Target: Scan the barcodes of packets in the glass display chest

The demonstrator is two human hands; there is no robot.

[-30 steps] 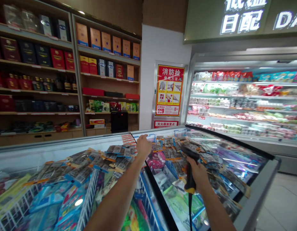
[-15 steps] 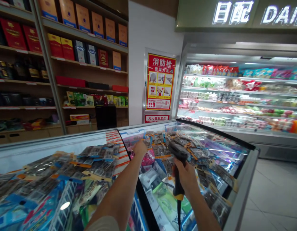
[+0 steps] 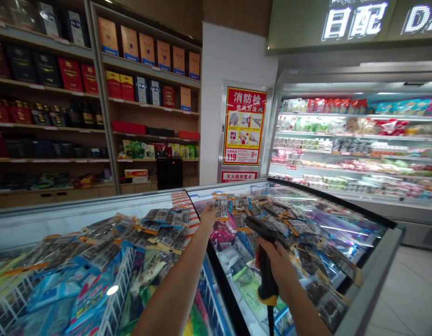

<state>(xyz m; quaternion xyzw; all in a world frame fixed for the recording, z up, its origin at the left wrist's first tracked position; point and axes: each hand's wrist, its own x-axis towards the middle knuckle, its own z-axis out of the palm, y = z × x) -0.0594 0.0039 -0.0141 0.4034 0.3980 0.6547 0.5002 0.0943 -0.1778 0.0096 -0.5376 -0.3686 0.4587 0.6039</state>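
Over the freezer chest (image 3: 376,270), the left hand (image 3: 209,216) pinches a small labelled packet (image 3: 223,206) by its edge; the right hand (image 3: 278,268), apart, wraps a handheld scanner (image 3: 268,281). Keeping the label flat and square to the scanner should help.

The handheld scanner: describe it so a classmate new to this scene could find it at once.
At the display chest across the foreground, look right of its black divider. There the right hand holds the scanner above the packets. Unlike those, it has a yellow-trimmed handle and dark cable.
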